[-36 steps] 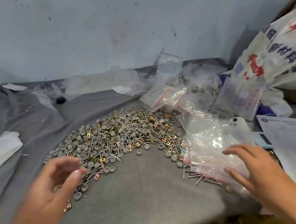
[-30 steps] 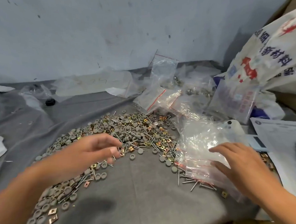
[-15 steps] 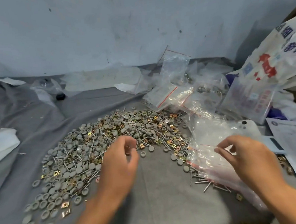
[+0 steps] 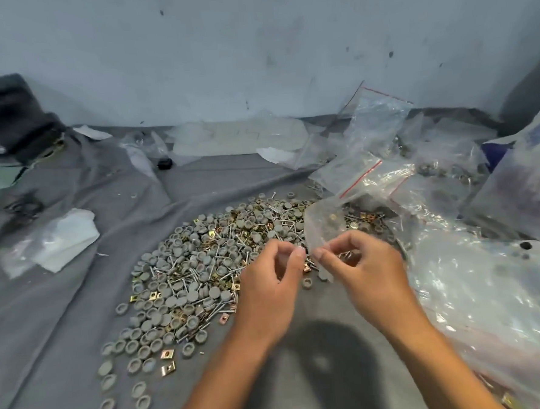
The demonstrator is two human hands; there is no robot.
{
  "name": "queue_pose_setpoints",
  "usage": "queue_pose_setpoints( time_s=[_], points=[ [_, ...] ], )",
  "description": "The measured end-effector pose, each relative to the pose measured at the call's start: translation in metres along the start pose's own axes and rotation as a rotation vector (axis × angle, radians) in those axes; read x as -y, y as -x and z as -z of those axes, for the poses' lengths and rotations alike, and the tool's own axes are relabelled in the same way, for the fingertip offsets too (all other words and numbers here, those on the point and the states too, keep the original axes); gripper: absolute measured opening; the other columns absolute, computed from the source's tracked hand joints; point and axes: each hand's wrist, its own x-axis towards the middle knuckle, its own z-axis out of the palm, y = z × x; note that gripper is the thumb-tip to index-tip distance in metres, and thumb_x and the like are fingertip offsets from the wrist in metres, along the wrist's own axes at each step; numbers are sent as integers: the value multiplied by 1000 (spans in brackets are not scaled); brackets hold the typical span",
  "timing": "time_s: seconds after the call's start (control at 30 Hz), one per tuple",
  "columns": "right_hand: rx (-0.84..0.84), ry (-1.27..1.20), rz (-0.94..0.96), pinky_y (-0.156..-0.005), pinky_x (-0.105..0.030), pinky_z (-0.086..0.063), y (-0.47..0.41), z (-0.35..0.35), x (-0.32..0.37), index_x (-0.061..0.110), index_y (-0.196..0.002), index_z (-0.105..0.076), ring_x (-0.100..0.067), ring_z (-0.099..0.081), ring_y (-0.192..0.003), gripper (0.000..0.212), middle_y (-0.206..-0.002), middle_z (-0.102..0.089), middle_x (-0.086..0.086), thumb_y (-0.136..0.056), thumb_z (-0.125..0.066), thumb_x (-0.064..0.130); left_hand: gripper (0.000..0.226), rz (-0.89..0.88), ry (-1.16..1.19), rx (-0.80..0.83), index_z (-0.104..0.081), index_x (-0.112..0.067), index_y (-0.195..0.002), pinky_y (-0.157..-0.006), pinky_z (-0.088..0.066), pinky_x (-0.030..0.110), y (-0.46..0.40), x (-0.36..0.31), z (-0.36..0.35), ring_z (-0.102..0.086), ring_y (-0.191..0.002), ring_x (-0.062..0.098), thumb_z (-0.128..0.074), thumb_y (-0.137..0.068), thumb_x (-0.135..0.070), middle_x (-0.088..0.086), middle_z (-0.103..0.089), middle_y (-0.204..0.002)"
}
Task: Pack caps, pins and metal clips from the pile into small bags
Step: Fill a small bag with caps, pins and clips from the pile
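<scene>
A pile (image 4: 203,265) of grey round caps, thin metal pins and gold metal clips lies on the grey cloth (image 4: 47,312) in the middle. Both hands meet over the pile's right side. My right hand (image 4: 358,268) pinches the lower edge of a small clear bag (image 4: 323,223) that stands up above the fingers. My left hand (image 4: 270,286) has its thumb and fingers pinched together right at the bag's edge; what it holds is hidden. A heap of empty clear bags (image 4: 489,292) lies at the right.
More clear zip bags with red strips (image 4: 364,173) lie behind the pile, some with parts inside. A large printed sack (image 4: 533,188) stands at the right edge. White plastic (image 4: 59,242) lies at the left, a dark bundle (image 4: 7,116) far left, the wall close behind.
My right hand lifted a small bag off the heap and brought it over the pile. My left hand moved from the pile's left edge rightward to meet the bag.
</scene>
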Motion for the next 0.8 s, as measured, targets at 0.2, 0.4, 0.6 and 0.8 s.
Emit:
queue_pose_setpoints(
  time_s=[0.2,0.4,0.6,0.8],
  points=[
    [77,-81,131,-49,-7,-36,0,-27,-8,30,-71,-65,2,-57,-53,25,-63,-65,20,-80,-76,50,22,-42,-44,-30,-59,-24,-83,-57,-44,32,-7,13,7,-53,-61,11,-56,-100,-38,-2,-60,-70],
    [277,-217,15,-55,-17,-48,0,-31,-14,33,-83,-68,-5,-64,-59,15,-70,-71,8,-81,-79,42,22,123,-79,30,-58,-30,-79,-44,-30,20,24,32,38,-40,-46,3,-50,-95,-42,-5,-56,-57],
    [505,-195,-24,-70,-20,-49,-4,-26,-23,35,-93,-69,-2,-65,-79,33,-89,-72,11,-80,-65,65,39,206,-248,50,-57,-18,-74,-44,-32,23,7,31,39,-37,-44,4,-38,-98,-41,2,-57,-60],
    [311,553,69,-100,-28,-42,-18,-36,-46,36,-133,-55,-10,-46,-117,39,-124,-48,13,-96,-62,45,37,-12,-109,-356,-46,-20,-75,-36,-29,16,-7,18,35,-44,-44,4,-30,-106,-29,-6,-45,-57]
  ],
)
